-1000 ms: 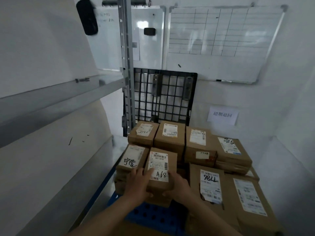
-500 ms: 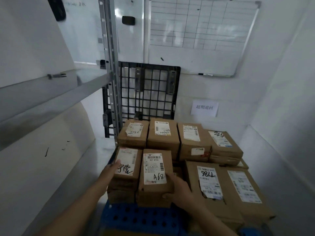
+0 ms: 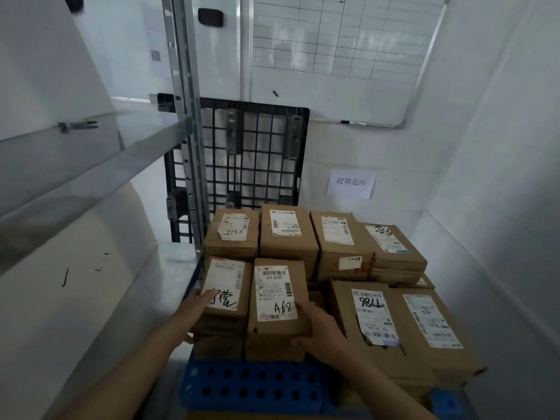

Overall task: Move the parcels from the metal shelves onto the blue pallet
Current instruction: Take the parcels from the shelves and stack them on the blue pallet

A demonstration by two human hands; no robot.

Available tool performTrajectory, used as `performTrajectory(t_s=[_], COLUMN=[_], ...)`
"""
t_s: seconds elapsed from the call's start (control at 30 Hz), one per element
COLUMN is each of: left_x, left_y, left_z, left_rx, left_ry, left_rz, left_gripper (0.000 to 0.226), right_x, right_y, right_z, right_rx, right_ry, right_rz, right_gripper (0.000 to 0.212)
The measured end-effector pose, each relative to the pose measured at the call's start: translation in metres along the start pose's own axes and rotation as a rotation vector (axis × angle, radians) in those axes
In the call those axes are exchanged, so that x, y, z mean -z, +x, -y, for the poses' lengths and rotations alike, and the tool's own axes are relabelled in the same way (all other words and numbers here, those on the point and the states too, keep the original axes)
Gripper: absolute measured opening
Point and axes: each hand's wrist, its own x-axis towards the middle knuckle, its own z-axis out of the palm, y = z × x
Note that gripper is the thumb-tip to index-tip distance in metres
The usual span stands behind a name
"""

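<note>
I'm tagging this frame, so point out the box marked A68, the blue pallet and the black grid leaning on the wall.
Box marked A68 [image 3: 276,301]: head view, on its white label.
Blue pallet [image 3: 257,386]: head view, on its bare perforated top in front of the boxes.
Black grid [image 3: 257,153]: head view, on a bar near its middle.
</note>
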Motion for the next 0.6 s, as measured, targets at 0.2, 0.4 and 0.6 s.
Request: performTrajectory(t_s=[0.2,0.4,0.6], left_x=[-0.001,-0.011,-0.058], left_y=[0.004,-0.009,-0.037], left_z=[-0.001,0.000,-0.004], left_rx=[-0.310,-0.642,-0.882], left_ry=[0.351,0.817,1.088], left_rz=[-0.234,-0.388,-0.119], left_gripper=[0.038,0.054,0.076], right_x=[0.003,0.020,0.058], right_y=[0.005,-0.001,-0.033], right_z=[0.004,0.001,-0.038], right_rx=[-0.006,0.062,0.034], right_ry=[-0.091,-0.171,-0.403], right_rz=[0.048,0.022,-0.043], right_gripper=[0.081,0.072,0.077])
